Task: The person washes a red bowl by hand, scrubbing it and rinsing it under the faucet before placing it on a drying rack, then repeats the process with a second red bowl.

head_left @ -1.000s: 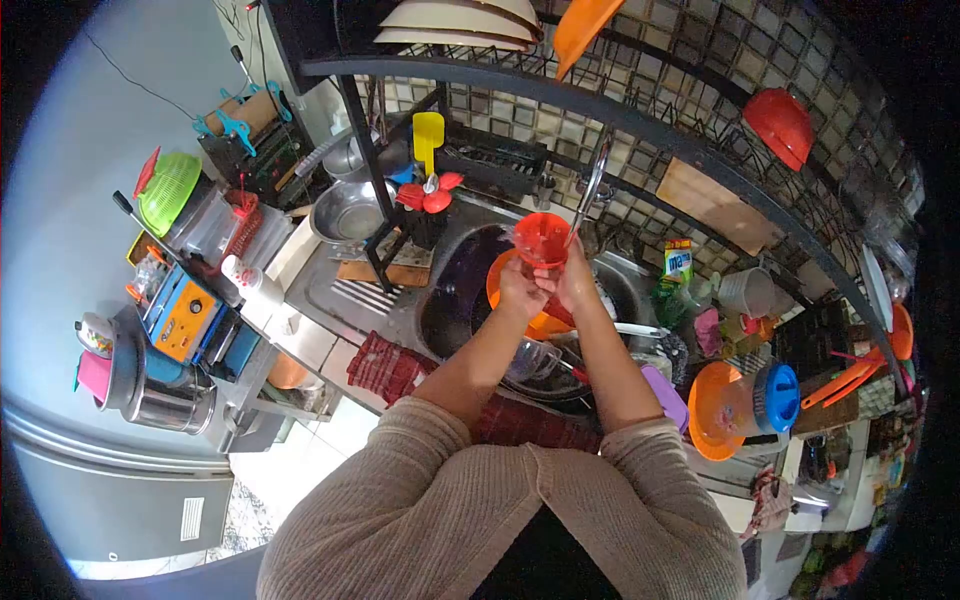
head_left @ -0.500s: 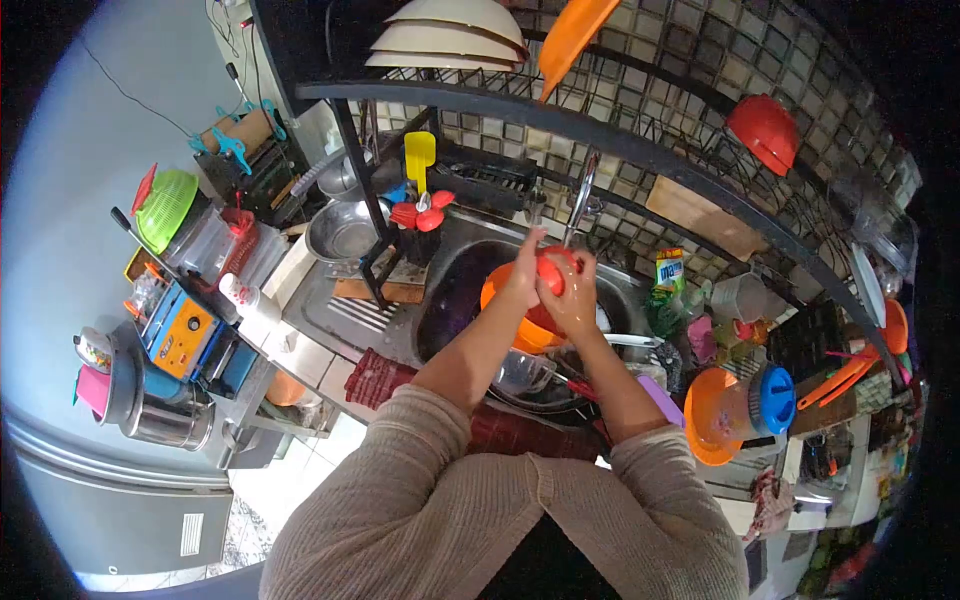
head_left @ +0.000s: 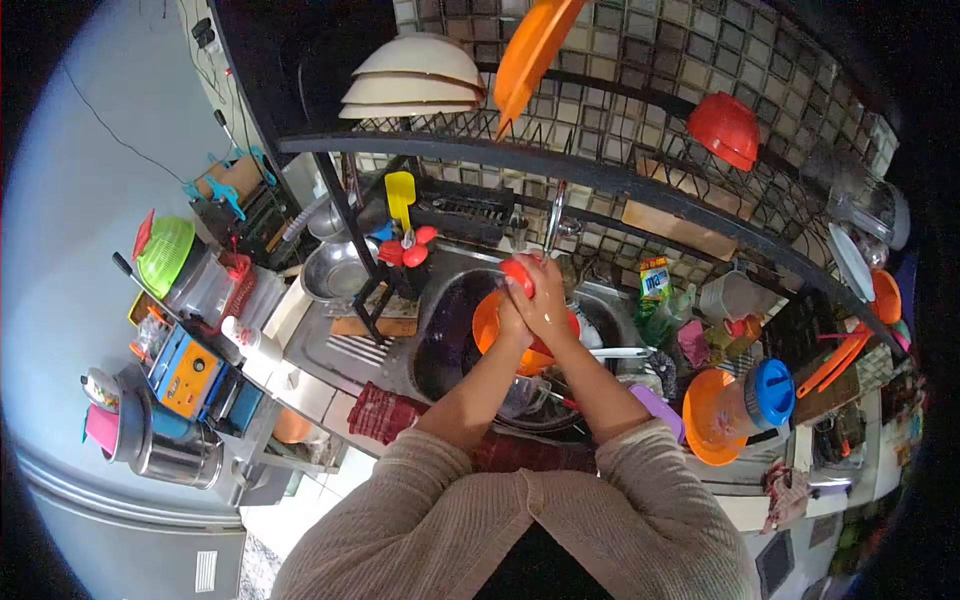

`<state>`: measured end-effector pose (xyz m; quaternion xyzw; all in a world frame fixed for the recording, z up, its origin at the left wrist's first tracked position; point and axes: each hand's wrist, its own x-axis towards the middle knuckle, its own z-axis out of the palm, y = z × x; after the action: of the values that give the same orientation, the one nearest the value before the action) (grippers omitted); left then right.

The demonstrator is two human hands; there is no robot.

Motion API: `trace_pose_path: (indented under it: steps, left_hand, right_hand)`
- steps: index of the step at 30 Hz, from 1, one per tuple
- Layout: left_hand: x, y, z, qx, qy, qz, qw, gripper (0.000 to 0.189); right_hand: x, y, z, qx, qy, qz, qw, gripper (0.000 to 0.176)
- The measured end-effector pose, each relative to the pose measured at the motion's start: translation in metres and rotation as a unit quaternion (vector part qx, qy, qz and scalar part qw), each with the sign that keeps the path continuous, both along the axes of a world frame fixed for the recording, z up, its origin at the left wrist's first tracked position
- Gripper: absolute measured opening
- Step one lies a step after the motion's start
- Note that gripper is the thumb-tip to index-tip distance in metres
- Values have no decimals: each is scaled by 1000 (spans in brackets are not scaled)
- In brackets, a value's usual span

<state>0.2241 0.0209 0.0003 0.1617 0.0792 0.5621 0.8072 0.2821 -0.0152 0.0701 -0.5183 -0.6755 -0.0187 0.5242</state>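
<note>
person wears a beige ribbed knit sweater (head_left: 430, 520), long-sleeved, with fine ribs across shoulders and arms. left sleeve (head_left: 415, 455) and right sleeve (head_left: 645, 455) end bunched near the elbows. forearms uncovered. left hand (head_left: 512, 318) and right hand (head_left: 553, 305) bare. dark garment panel (head_left: 545, 562) shows at lower centre between the sweater's edges.

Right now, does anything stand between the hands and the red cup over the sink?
Nothing visible does. The left hand and right hand both close directly on the red cup, beneath the tap and above the orange bowl in the sink.
</note>
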Motion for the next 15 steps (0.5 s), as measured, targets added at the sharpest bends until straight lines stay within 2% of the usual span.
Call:
trace_pose_path:
  steps: [1,2,3,4,5,6,7,8,9,11,12,13,14,15]
  left_hand:
    - [-3,1,2,-24,137,80,987,44]
    - [-7,2,3,-22,137,81,987,44]
    - [-13,3,4,9,232,127,964,40]
    - [-20,3,5,36,326,172,929,36]
    - [-26,0,5,62,416,213,882,32]
    - [-32,-11,16,78,400,218,887,32]
    - [-37,-10,10,73,402,219,886,32]
    - [-41,-8,5,51,367,230,900,32]
    - [-44,-6,1,30,331,240,912,31]
    - [-44,-5,-7,15,290,257,922,31]
    - [-48,-7,-9,-3,291,221,931,31]
    - [-51,-9,-9,-21,291,185,939,32]
    - [-53,-12,-10,-60,355,151,921,34]
    - [-51,-10,-15,-59,353,151,921,34]
  right_hand:
    - [-2,7,-9,4,1,1,1000,42]
    - [-4,13,-18,-35,193,1,981,42]
    - [-7,18,-26,-74,376,3,923,43]
    - [-16,24,-35,-74,574,44,815,48]
    - [-10,23,-43,-78,573,46,814,48]
    - [3,21,-55,-174,665,190,701,53]
    - [3,10,-45,-261,725,323,550,58]
    - [-4,4,-34,-306,779,178,517,65]
    - [-6,1,-33,-309,779,178,516,65]
    - [-6,-7,-33,-273,819,209,460,65]
    - [-2,-10,-33,-252,800,288,463,60]
    - [-2,-9,-33,-252,798,289,465,60]
    - [-3,-8,-32,-241,749,250,564,54]
    - [-5,-8,-28,-227,690,207,655,49]
